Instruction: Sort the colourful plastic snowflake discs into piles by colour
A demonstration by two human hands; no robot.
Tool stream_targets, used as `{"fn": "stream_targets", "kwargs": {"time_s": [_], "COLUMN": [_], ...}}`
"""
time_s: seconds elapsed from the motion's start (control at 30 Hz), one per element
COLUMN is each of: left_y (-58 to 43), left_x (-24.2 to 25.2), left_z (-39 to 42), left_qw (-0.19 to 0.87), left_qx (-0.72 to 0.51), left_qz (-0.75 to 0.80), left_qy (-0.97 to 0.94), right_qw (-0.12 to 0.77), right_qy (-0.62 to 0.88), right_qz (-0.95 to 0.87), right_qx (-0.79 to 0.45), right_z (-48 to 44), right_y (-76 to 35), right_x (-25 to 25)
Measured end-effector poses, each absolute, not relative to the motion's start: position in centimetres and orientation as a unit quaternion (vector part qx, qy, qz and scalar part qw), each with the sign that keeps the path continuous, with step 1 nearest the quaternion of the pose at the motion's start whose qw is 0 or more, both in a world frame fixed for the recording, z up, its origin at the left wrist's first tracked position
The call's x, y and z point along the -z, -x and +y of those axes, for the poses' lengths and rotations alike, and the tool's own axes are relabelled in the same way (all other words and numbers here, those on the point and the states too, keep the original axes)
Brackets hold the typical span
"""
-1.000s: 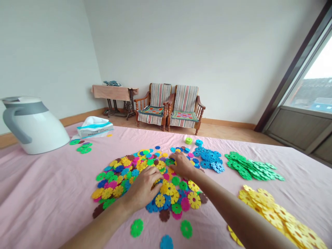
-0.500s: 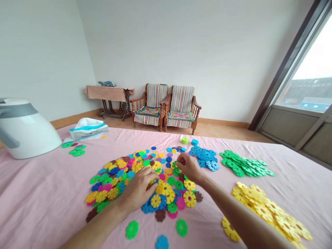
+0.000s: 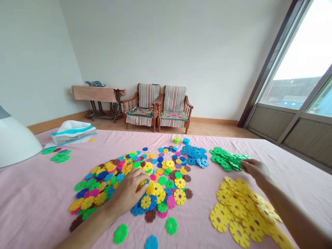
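A mixed pile of flower-shaped plastic interlocking discs [image 3: 94, 192] in yellow, green, blue, pink and brown spreads across the middle of the table. Resting on its near middle, my left hand [image 3: 132, 188] has curled fingers beside several yellow discs; what lies under them is hidden. At the right end of a heap of green discs [image 3: 225, 159], my right hand [image 3: 255, 168] pinches a green disc, its fingertips touching the heap. Below that arm lies a heap of large yellow discs [image 3: 237, 207]. Blue discs [image 3: 194, 155] are gathered left of the green heap.
A pink cloth [image 3: 197, 221] covers the table. At left stand a white kettle [image 3: 15, 141] and a tissue box [image 3: 75, 133], with a few loose discs [image 3: 61, 155] nearby. Small green [image 3: 176, 139] and blue stacks [image 3: 186, 141] stand at the back. Two wooden armchairs [image 3: 172, 116] are beyond.
My right hand has moved from the mixed pile rightward to the green heap. My left hand stays on the mixed pile. The view has turned a little to the right.
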State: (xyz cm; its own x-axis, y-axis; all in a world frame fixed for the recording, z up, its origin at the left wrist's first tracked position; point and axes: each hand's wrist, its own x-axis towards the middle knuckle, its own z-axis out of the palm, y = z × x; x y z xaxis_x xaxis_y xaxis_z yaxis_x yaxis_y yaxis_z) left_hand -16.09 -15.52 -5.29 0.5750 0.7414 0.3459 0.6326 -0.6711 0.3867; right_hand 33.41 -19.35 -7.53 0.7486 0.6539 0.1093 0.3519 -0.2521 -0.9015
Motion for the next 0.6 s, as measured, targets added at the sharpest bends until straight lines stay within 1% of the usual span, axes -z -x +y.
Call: {"fn": "stream_targets", "kwargs": {"time_s": [0.13, 0.27, 0.5, 0.6], "left_y": [16.2, 16.3, 16.3, 16.3], "left_x": [5.5, 5.7, 5.7, 5.5], "left_z": [-15.4, -15.1, -15.0, -15.2], "left_qw": [0.106, 0.105, 0.109, 0.111], "left_qx": [-0.254, -0.258, -0.260, -0.259], "left_qz": [0.381, 0.375, 0.365, 0.371], "left_qy": [-0.883, -0.884, -0.887, -0.885], "right_qw": [0.539, 0.548, 0.506, 0.485], "right_qy": [0.783, 0.774, 0.783, 0.765], "right_qz": [-0.271, -0.284, -0.356, -0.417], "right_qx": [-0.153, -0.142, -0.071, -0.072], "right_z": [-19.4, -18.8, -18.6, -18.6], "right_y": [-34.9, -34.2, -32.1, -28.7], "right_x": [8.6, 8.9, 7.1, 6.2]}}
